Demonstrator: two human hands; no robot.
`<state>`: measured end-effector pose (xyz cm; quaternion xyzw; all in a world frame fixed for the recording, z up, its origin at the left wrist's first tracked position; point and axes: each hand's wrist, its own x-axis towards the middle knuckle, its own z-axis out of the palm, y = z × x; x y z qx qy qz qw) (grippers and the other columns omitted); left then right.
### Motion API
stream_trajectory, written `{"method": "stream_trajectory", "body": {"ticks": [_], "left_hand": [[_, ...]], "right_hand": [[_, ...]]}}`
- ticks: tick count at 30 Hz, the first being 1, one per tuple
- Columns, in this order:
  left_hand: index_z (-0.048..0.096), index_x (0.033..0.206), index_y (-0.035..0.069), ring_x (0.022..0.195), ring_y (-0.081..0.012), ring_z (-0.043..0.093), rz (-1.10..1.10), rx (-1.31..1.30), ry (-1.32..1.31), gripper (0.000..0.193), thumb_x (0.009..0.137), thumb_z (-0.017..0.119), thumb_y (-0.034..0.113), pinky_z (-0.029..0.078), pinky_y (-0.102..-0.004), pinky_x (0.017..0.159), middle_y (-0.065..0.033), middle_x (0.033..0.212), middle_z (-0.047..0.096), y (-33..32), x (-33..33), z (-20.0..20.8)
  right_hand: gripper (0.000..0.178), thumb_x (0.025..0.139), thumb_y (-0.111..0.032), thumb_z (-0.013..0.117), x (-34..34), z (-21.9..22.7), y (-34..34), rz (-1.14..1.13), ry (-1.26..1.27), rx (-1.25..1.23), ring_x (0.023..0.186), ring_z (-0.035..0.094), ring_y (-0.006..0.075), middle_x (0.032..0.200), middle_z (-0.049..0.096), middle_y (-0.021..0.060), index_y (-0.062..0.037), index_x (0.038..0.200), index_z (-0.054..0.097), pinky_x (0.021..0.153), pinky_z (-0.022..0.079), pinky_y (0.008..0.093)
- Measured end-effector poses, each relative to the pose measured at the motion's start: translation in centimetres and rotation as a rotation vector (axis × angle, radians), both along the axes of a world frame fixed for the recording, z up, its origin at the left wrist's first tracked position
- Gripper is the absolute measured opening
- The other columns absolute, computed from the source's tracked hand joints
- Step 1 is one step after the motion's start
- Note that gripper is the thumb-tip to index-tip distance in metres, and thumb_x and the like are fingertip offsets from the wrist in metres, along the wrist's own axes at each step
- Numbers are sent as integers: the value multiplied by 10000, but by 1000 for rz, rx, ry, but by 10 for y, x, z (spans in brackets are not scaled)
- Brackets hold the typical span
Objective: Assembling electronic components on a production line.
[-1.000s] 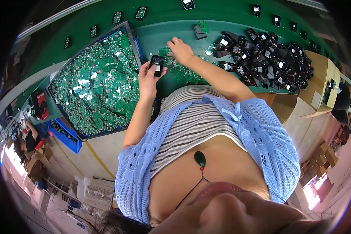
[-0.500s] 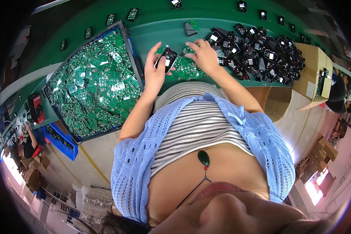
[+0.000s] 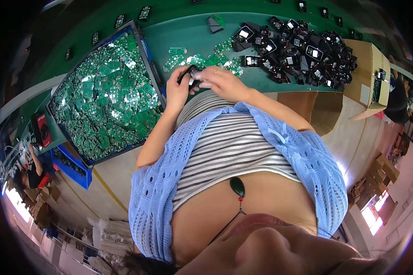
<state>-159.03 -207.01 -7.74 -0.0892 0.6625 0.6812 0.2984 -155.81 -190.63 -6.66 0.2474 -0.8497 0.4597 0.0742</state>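
Note:
My left hand (image 3: 176, 91) holds a small black plastic housing (image 3: 192, 70) close to my body, at the near edge of the green table. My right hand (image 3: 227, 85) has its fingers drawn together at the housing's right side, and they cover part of it. Whatever those fingers pinch is hidden. Just beyond both hands lies a loose spread of green circuit boards (image 3: 206, 60). Farther right is a heap of similar black housings (image 3: 289, 59) with wires and pale squares on them.
A large dark-rimmed tray (image 3: 146, 50) full of green circuit boards stands at the left. At the right is an open cardboard box (image 3: 360, 59). Single housings lie along a green strip (image 3: 243, 8) at the back. A blue bin (image 3: 80, 176) sits lower left, near another person (image 3: 32, 169).
My right hand has left the circuit boards and come left and nearer to the housing. My left hand has drawn the housing slightly closer and tilted it. The view has shifted a little.

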Motion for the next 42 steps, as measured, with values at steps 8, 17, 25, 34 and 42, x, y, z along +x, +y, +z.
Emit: {"method": "stream_trajectory", "body": {"ticks": [8, 17, 25, 34, 42], "left_hand": [[485, 1070, 32, 580, -154, 595, 170, -33, -219, 232, 856, 437, 109, 434, -226, 480, -74, 868, 595, -18, -3, -15], [484, 1077, -10, 614, -155, 592, 142, 145, -186, 250, 864, 442, 115, 454, -226, 508, -80, 847, 590, 12, -19, 6], [471, 1090, 1, 641, -151, 594, 165, 139, -140, 257, 871, 445, 131, 458, -240, 543, -75, 882, 584, 13, -22, 12], [479, 1079, 9, 637, -147, 595, 141, 152, -130, 244, 870, 438, 130, 455, -236, 535, -66, 884, 590, 22, -20, 19], [493, 1065, 5, 624, -146, 594, 131, 158, -135, 234, 870, 433, 120, 453, -232, 517, -68, 864, 593, 32, -18, 28]], "right_hand": [[231, 663, -76, 527, -44, -84, 62, -332, -14, 990, 903, 475, 206, 909, 539, 59, -84, 886, 584, 734, 379, 330], [209, 710, -130, 529, -53, -99, 78, -158, -121, 943, 917, 474, 223, 909, 535, 75, -81, 907, 576, 762, 371, 347], [273, 721, -191, 568, -49, -106, 82, -137, -192, 966, 919, 473, 219, 936, 539, 62, -81, 968, 532, 789, 352, 350], [268, 750, -126, 585, -37, -78, 75, -387, -248, 514, 615, 571, 225, 730, 568, 100, -49, 997, 513, 600, 447, 362], [247, 812, -47, 534, -7, 49, 43, -388, -826, -841, 573, 531, 113, 738, 518, 42, -7, 1044, 461, 527, 463, 236]]}}
